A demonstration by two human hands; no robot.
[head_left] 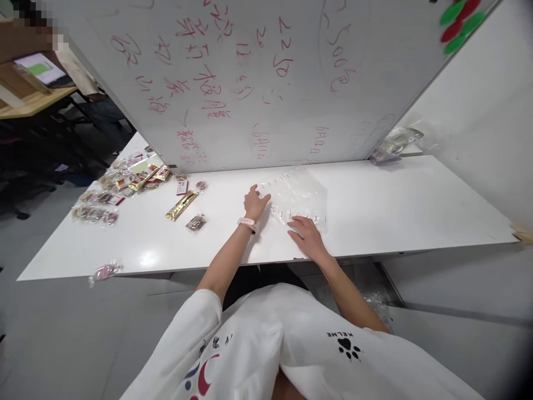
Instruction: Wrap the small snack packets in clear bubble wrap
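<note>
Clear plastic bags or sheets [302, 191] with rows of small dark marks lie flat on the white table [400, 211] in front of me. My left hand [255, 203], with a pale band on its wrist, reaches over their left edge, thumb and fingers spread. Resting on the near edge of the plastic, my right hand [307, 236] has its fingers stretched out and loosely apart. To the left of my left hand are a gold stick packet [181, 205], a small brown wrapped snack [196, 223], a round wrapped piece [201, 186] and a red-and-white packet [182, 187].
Several wrapped snacks [141, 178] are heaped at the table's far left. A pinkish wrapped piece [105, 271] sits at the near left edge. The whiteboard [250, 83] with red writing stands behind. More plastic packaging [397, 141] lies at the back right. A seated person [97, 105] is partly visible far left.
</note>
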